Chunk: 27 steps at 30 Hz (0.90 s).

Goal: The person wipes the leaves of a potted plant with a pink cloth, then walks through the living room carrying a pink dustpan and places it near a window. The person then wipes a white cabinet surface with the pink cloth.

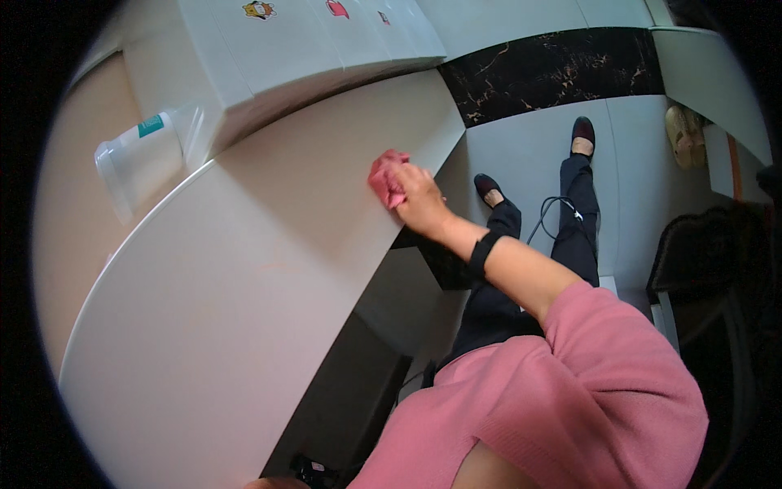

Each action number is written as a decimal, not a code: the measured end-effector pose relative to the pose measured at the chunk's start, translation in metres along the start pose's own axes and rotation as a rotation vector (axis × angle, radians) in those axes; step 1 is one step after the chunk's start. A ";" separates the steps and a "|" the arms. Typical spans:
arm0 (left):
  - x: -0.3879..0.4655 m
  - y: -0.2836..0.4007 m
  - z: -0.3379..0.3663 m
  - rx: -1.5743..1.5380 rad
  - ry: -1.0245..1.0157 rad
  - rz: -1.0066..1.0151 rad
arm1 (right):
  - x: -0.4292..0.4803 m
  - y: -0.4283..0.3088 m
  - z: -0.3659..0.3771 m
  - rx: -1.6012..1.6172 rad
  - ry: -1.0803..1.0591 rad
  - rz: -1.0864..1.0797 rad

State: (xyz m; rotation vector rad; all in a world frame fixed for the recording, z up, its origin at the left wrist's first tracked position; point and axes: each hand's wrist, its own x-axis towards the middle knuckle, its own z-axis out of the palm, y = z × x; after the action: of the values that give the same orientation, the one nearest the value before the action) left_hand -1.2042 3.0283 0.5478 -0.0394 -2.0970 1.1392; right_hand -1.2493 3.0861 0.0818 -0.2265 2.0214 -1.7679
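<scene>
My right hand (421, 198) grips a crumpled pink cloth (386, 178) and presses it onto the white tabletop (244, 305), close to the table's near edge. The fingers are slightly blurred and bunched over the cloth. A black band (486, 252) circles the right forearm. At the bottom rim of the view only a sliver of skin shows, apparently my left hand (278, 483), by the table edge. Its fingers are cut off, so what it holds cannot be seen. A small black device (313, 467) sits beside it.
A white cabinet (305, 43) with stickers stands along the table's far side. Beyond the curved edge is a translucent plastic container (143, 159). A looped black cable (550, 214) hangs before my legs. A dark chair (693, 250) and sandals (684, 137) are at right.
</scene>
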 end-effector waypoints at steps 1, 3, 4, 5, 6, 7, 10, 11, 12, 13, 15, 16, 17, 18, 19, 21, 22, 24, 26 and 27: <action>-0.001 0.000 -0.001 -0.014 0.003 -0.010 | -0.013 -0.017 -0.003 0.010 0.014 -0.019; -0.003 -0.005 -0.002 -0.009 0.004 -0.025 | -0.043 -0.057 -0.013 0.100 0.010 -0.083; -0.004 -0.008 -0.004 0.010 0.001 -0.022 | -0.053 -0.071 -0.017 0.122 -0.016 -0.094; -0.006 -0.013 -0.006 0.027 -0.002 -0.016 | -0.058 -0.078 -0.020 0.147 -0.045 -0.122; -0.008 -0.018 -0.008 0.020 -0.018 -0.026 | -0.060 -0.080 -0.022 0.172 -0.079 -0.093; -0.011 -0.023 -0.012 0.010 -0.033 -0.034 | -0.058 -0.074 -0.023 0.142 -0.063 -0.039; -0.019 -0.045 -0.020 0.005 -0.062 0.034 | -0.035 -0.026 -0.014 -0.006 -0.021 0.049; -0.020 -0.054 -0.023 0.005 -0.066 0.070 | -0.025 -0.004 -0.008 -0.036 -0.013 0.097; -0.017 -0.055 -0.042 0.493 -0.240 0.203 | -0.018 0.019 -0.003 -0.060 0.016 0.114; -0.019 -0.060 -0.047 0.458 -0.223 0.160 | -0.011 0.042 0.001 -0.089 0.013 0.153; -0.019 -0.068 -0.053 0.394 -0.189 0.071 | 0.003 0.084 0.010 -0.129 -0.039 0.272; -0.020 -0.071 -0.054 0.366 -0.172 0.029 | 0.008 0.101 0.016 -0.129 -0.020 0.314; -0.021 -0.071 -0.053 0.339 -0.154 -0.012 | 0.014 0.117 0.021 -0.143 -0.030 0.382; -0.023 -0.071 -0.049 0.322 -0.144 -0.022 | 0.021 0.132 0.025 -0.148 -0.004 0.371; -0.027 -0.068 -0.044 0.315 -0.141 -0.027 | 0.026 0.146 0.028 -0.170 -0.019 0.435; -0.038 -0.060 -0.031 0.295 -0.138 -0.040 | 0.036 0.170 0.033 -0.176 -0.029 0.461; -0.043 -0.055 -0.022 0.274 -0.139 -0.046 | 0.041 0.180 0.034 -0.176 -0.038 0.497; -0.056 -0.044 -0.006 0.220 -0.141 -0.061 | 0.049 0.192 0.035 -0.219 -0.072 0.570; -0.066 -0.037 0.004 0.184 -0.138 -0.074 | 0.052 0.190 0.037 -0.220 -0.011 0.614; -0.070 -0.035 0.007 0.171 -0.134 -0.076 | 0.052 0.184 0.038 -0.264 -0.018 0.631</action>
State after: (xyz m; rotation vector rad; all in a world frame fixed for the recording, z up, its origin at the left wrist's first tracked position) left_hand -1.1466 2.9770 0.5301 0.2010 -2.0897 1.3012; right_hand -1.2495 3.0616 -0.1114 0.2905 2.0096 -1.1088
